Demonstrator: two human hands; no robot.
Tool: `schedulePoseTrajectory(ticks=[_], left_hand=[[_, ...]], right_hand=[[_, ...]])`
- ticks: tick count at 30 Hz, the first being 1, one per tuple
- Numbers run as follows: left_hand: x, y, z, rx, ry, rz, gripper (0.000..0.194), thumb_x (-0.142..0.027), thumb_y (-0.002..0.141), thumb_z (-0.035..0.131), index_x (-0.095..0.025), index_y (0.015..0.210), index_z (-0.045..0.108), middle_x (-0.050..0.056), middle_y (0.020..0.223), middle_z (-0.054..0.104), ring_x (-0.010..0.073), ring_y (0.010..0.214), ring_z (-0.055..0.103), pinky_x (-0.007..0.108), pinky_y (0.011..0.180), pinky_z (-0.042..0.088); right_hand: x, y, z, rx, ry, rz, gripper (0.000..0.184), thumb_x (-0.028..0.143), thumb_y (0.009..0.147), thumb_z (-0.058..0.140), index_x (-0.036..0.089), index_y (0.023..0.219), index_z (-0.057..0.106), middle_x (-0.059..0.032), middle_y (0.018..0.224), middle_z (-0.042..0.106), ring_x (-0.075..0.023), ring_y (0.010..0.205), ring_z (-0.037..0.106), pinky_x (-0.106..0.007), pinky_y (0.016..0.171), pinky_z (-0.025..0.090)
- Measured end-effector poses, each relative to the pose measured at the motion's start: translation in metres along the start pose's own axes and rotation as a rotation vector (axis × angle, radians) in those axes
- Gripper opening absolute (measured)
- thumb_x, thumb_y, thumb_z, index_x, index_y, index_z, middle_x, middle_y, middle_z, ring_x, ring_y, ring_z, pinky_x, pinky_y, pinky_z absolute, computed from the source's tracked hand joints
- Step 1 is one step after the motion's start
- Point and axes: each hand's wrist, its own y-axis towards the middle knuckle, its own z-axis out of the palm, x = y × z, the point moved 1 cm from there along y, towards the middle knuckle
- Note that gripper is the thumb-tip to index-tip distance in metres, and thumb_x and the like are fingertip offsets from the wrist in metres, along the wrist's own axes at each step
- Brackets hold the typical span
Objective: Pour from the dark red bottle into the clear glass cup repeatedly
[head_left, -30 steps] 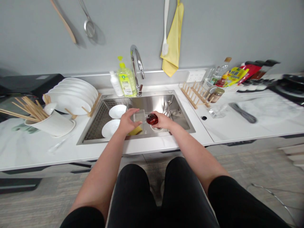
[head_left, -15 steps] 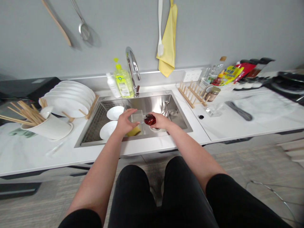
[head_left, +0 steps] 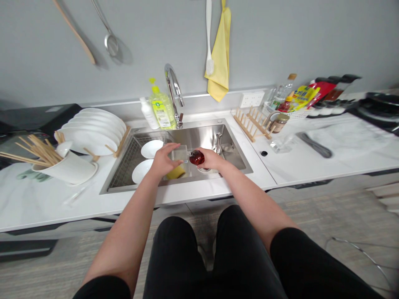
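Over the steel sink (head_left: 199, 135), my left hand (head_left: 163, 160) grips a small clear glass container (head_left: 180, 153). My right hand (head_left: 211, 158) is closed around a round dark red glass piece (head_left: 197, 158). A short neck runs between the two glass pieces, though I cannot tell whether they are joined. A yellow sponge (head_left: 175, 172) lies in the basin just below my left hand, possibly touching it. Two white plates (head_left: 151, 148) (head_left: 141, 171) sit on the wire rack at the basin's left, close to my left hand.
A chrome faucet (head_left: 173, 85) and green dish soap bottle (head_left: 161, 110) stand behind the sink. To the left are stacked white plates (head_left: 93, 133) and a white chopstick holder (head_left: 70, 168). A wooden rack (head_left: 251, 124) stands on the right counter.
The view has shifted slightly. Both hands stay over the sink with the same glass pieces in them, and they have barely moved.
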Motion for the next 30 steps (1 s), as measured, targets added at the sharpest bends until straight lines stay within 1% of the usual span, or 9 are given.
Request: schedulePoseTrajectory(ticks=[6,13,18,23,30], left_hand=[[-0.002,0.005,-0.003,0.020,0.028,-0.008,0.070,-0.045,0.076,0.096,-0.020,0.140,0.081,0.015,0.139,0.080,0.0371,0.125,0.078,0.058,0.117,0.061],[-0.007,0.010,-0.006,0.046,0.027,-0.016,0.071,-0.046,0.076,0.096,-0.022,0.140,0.081,0.015,0.139,0.080,0.0371,0.125,0.078,0.058,0.118,0.061],[-0.011,0.014,-0.010,0.066,0.037,-0.005,0.070,-0.045,0.076,0.096,-0.022,0.140,0.081,0.014,0.138,0.080,0.0370,0.125,0.077,0.058,0.119,0.060],[-0.013,0.020,-0.011,0.070,0.035,0.008,0.069,-0.047,0.075,0.095,-0.023,0.138,0.082,0.013,0.138,0.081,0.0374,0.127,0.077,0.058,0.120,0.060],[-0.016,0.025,-0.013,0.070,0.033,0.010,0.068,-0.048,0.075,0.095,-0.023,0.137,0.083,0.013,0.138,0.081,0.0378,0.128,0.077,0.060,0.121,0.059]], right_hand=[[-0.004,0.000,0.001,-0.013,-0.010,-0.010,0.084,0.020,0.062,0.105,0.028,0.140,0.074,-0.0052,0.125,0.085,-0.0316,0.113,0.083,-0.043,0.103,0.062],[-0.002,0.000,0.000,-0.020,-0.018,-0.013,0.084,0.021,0.062,0.105,0.027,0.139,0.074,-0.0054,0.123,0.085,-0.0313,0.111,0.082,-0.042,0.102,0.062],[-0.001,-0.001,-0.001,-0.028,-0.020,-0.026,0.081,0.022,0.064,0.104,0.028,0.139,0.074,-0.0046,0.123,0.085,-0.0307,0.111,0.082,-0.042,0.102,0.062],[0.000,-0.001,-0.002,-0.038,-0.019,-0.021,0.082,0.023,0.064,0.104,0.028,0.140,0.074,-0.0051,0.125,0.085,-0.0306,0.113,0.082,-0.041,0.102,0.061],[0.003,-0.002,-0.004,-0.066,0.023,-0.037,0.081,0.023,0.064,0.103,0.028,0.140,0.074,-0.0053,0.127,0.084,-0.0311,0.115,0.081,-0.044,0.105,0.061]])
